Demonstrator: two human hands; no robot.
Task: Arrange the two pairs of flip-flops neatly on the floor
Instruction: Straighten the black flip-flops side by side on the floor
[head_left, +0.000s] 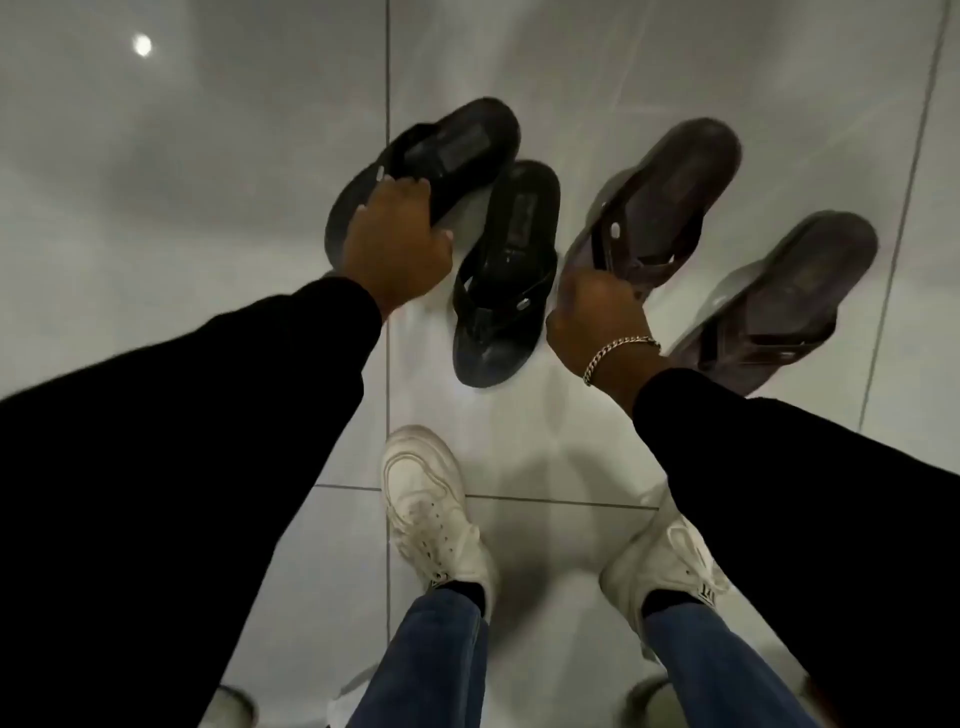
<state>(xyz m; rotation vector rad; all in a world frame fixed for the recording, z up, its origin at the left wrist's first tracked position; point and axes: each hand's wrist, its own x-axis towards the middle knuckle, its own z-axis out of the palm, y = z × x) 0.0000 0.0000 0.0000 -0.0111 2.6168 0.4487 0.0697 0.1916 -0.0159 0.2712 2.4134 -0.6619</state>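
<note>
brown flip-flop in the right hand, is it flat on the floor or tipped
Tipped: the right hand grips the brown flip-flop at its strap end, sole angled. Floor contact: cannot tell.

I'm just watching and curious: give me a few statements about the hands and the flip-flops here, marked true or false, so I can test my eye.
1. The left hand grips a black flip-flop. True.
2. The right hand is empty. False: it holds a brown flip-flop by its strap.
3. The second black flip-flop lies on the tiled floor, with no hand on it. True.
4. All four flip-flops are the same colour. False: two are black and two brown; the other brown flip-flop is at far right.
5. The person is barefoot. False: they wear white sneakers.
</note>
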